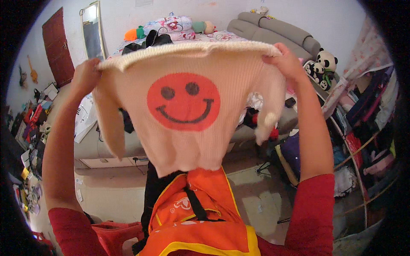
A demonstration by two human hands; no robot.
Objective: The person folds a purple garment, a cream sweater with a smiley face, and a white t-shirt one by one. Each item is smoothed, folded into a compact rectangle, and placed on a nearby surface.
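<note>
A cream ribbed knit sweater (184, 147) with a red smiley face on its front hangs stretched out before me. My left hand (87, 76) grips its upper left corner, and my right hand (283, 60) grips the upper right one. Its thick rolled edge runs between the two hands. Both sleeves dangle at the sides, the left one below my left hand and the right one below my right. The sweater hides the middle of the bed behind it. Its lower edge hangs just above the orange apron (198, 195) with yellow trim that I wear.
Behind the sweater stands a bed with a grey padded frame (134, 150), bearing patterned bedding and plush toys. A clothes rack (358, 172) full of garments is on the right. Cluttered belongings line the left wall. A red plastic stool (118, 235) stands low at left.
</note>
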